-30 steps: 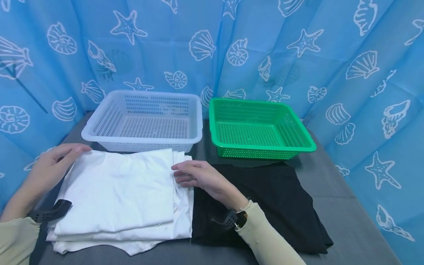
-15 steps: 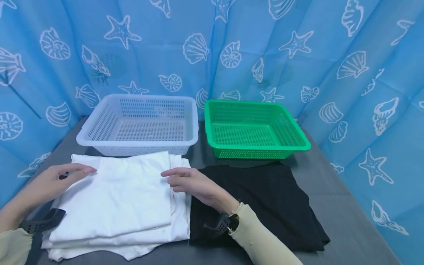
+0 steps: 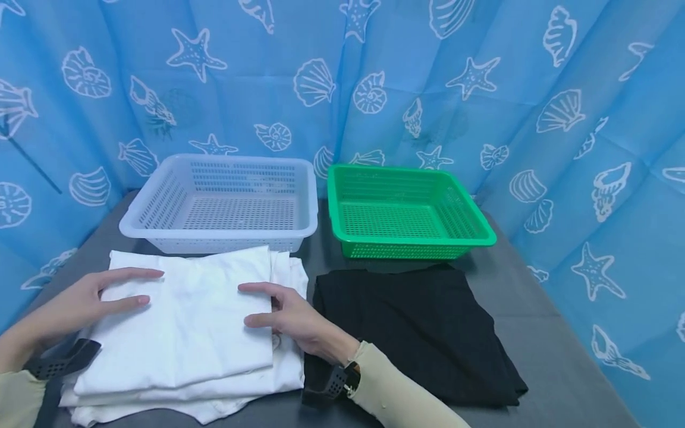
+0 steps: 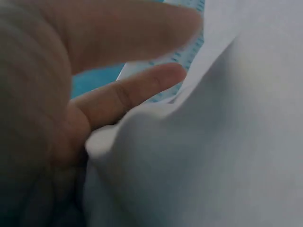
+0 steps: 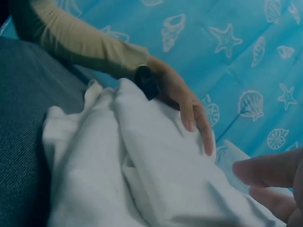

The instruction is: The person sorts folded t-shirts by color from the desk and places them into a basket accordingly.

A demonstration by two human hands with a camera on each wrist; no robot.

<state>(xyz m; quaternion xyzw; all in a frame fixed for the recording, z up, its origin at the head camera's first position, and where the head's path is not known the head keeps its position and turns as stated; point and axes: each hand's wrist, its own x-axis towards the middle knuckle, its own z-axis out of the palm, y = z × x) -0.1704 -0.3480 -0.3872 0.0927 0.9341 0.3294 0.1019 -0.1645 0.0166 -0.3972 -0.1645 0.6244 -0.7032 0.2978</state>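
Note:
A stack of folded white clothes [image 3: 198,333] lies in front of me, its layers showing along the near edge. My left hand [image 3: 85,300] is at the stack's left side, thumb and forefinger spread apart over the top layer. In the left wrist view, straight fingers [image 4: 137,92] lie beside a raised fold of white cloth [image 4: 199,156]. My right hand [image 3: 294,318] is at the stack's right side, thumb and forefinger extended over the top layer's edge; its other fingers are mostly hidden. To the right lies a folded black garment [image 3: 417,333].
A white perforated basket [image 3: 225,233] stands behind the white stack. A green perforated basket [image 3: 417,242] sits to its right, behind the black garment. Grey cloth covers the table [image 3: 551,356], and a blue shell-print curtain [image 3: 407,53] hangs around the back and sides.
Both hands have moved inward from the stack's sides, and thumbs and forefingers have spread wider apart. The right hand has also come slightly nearer. The head view has shifted a little.

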